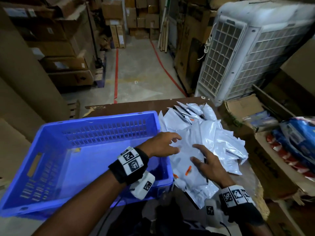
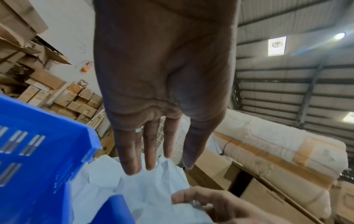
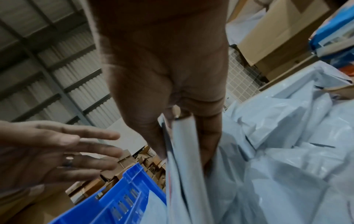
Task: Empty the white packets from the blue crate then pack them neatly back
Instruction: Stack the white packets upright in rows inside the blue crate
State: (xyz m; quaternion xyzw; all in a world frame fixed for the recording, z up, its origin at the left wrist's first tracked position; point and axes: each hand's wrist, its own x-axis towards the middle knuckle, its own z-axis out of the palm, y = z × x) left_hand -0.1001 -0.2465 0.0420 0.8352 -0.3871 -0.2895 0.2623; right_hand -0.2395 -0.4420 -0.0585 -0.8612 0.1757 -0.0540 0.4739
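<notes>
A white air cooler stands beyond the far right corner of the brown table, with stacked cardboard boxes along the left of the aisle. The blue crate sits on the table's left side, tilted towards the person, and holds nothing that shows in the head view. Just beside its right wall, the white packets lie heaped across the table's right half, reaching its far edge. The left hand hovers over the pile with fingers spread and straight. The right hand pinches a white packet between its fingers near the crate's right wall.
</notes>
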